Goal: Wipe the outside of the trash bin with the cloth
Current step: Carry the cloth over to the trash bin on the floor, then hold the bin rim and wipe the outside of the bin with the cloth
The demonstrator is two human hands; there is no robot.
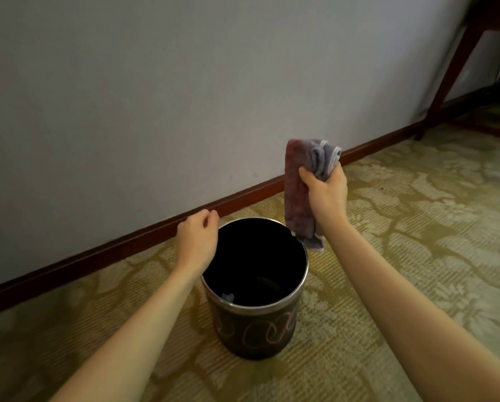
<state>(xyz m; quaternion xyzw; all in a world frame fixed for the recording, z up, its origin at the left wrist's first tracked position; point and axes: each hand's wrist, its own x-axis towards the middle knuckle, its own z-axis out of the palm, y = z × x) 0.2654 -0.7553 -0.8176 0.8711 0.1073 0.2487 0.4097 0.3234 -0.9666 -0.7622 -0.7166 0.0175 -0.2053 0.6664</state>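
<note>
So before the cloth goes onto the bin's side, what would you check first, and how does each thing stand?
1. Cloth gripped in right hand: ok.
2. Cloth touching the bin's outside: not ok, it hangs above the rim.
3. Bin upright on the carpet: ok.
4. Left hand steadying the bin: cannot tell, it is at the rim with fingers curled.
5. Room around the bin by the wall: ok.

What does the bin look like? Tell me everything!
The bin is round and dark brown, with pale pink swirls on its side and a shiny metal-looking rim. It stands upright and open on the carpet, near the wall. Inside looks dark, with a small pale scrap near the bottom. The left hand is at its rim; contact is unclear. The cloth hangs just over its far edge.
</note>
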